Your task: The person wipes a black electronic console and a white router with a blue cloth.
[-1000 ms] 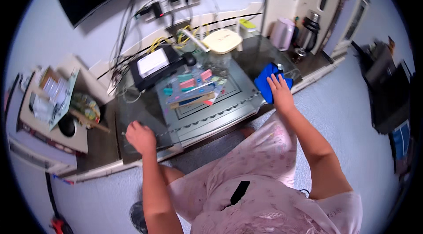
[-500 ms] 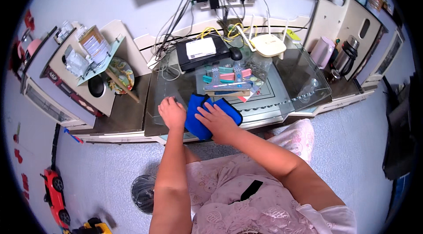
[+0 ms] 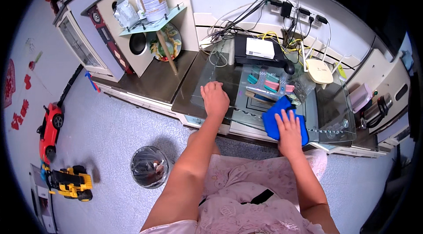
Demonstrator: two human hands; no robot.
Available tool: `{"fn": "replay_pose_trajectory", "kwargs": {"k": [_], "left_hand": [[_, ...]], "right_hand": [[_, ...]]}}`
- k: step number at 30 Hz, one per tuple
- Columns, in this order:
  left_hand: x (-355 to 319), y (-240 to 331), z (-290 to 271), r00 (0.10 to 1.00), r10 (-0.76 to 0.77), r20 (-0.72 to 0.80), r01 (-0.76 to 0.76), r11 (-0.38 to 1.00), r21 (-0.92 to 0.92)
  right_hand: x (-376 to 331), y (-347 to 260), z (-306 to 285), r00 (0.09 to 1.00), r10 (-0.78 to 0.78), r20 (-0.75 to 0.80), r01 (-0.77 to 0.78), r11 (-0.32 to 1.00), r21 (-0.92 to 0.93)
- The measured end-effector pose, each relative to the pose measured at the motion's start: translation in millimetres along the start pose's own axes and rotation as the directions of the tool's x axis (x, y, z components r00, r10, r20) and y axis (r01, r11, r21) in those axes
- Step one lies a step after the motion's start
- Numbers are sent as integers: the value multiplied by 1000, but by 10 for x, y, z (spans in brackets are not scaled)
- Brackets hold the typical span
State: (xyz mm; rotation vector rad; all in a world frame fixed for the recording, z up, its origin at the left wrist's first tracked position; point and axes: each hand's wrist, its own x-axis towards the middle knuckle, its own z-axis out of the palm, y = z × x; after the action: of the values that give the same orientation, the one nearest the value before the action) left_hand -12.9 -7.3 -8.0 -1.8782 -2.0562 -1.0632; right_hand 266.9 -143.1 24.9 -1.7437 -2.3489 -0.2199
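Note:
My right hand (image 3: 288,132) lies with spread fingers on a folded blue fabric piece with black edging (image 3: 271,121), at the front edge of a glass-topped stand (image 3: 205,95). To its left, my left hand (image 3: 215,98) rests over the glass, its fingers curled downward. Whatever is under those fingers, if anything, is hidden. Just beyond the blue fabric lie several flat strips in grey, teal and pink (image 3: 272,85), with a brown strip (image 3: 260,96) in front of them.
Behind the strips are a black box (image 3: 240,60), a computer mouse (image 3: 289,67), a white router (image 3: 319,72) and tangled cables. A lined waste bin (image 3: 150,167) stands on the floor, left of my legs. Toy vehicles, a red car (image 3: 51,132) and a yellow tractor (image 3: 70,182), are farther left.
My view has swung left and tilted. The blue fabric has shifted right along the glass under my right hand, and my hands are farther apart. The left hand stays near the same spot.

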Motion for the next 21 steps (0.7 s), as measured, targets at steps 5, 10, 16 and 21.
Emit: {"fn": "replay_pose_trajectory", "kwargs": {"k": [5, 10, 16, 21], "left_hand": [[86, -204, -60, 993, -69, 100, 106, 896, -432], [-223, 168, -403, 999, 7, -39, -28, 808, -588], [-629, 293, -312, 991, 80, 111, -46, 959, -278], [-401, 214, -124, 967, 138, 215, -158, 984, 79]], "right_hand": [[664, -760, 222, 971, -237, 7, 237, 971, 19], [1194, -1042, 391, 934, -343, 99, 299, 904, 304], [1618, -381, 426, 984, -172, -42, 118, 463, 879], [1615, 329, 658, 976, 176, -126, -27, 673, 739]]}}
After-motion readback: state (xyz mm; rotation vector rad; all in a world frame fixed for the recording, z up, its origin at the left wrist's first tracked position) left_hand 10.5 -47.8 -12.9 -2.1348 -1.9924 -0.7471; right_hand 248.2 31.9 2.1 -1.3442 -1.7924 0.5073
